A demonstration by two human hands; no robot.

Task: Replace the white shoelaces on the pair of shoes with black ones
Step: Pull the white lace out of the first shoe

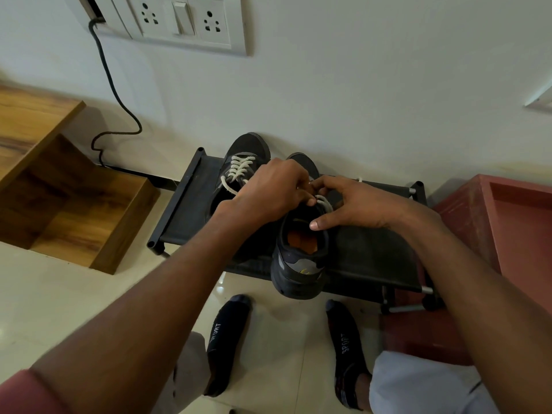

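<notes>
Two dark grey shoes stand on a low black rack (373, 255) against the wall. The left shoe (248, 150) is laced with a white lace (240, 168). The right shoe (298, 264) has its heel toward me, hanging over the rack's front edge, with an orange insole showing. My left hand (271, 192) lies over its lacing and pinches its white lace (324, 201). My right hand (355, 204) has its thumb on the shoe's collar and its fingers curled at the same lace. No black laces are in view.
A wooden step unit (59, 186) stands to the left and a red cabinet (501, 234) to the right. A black cable (116, 100) runs down from a wall socket panel (185, 22). My feet in black socks (230, 339) stand on the pale tiled floor.
</notes>
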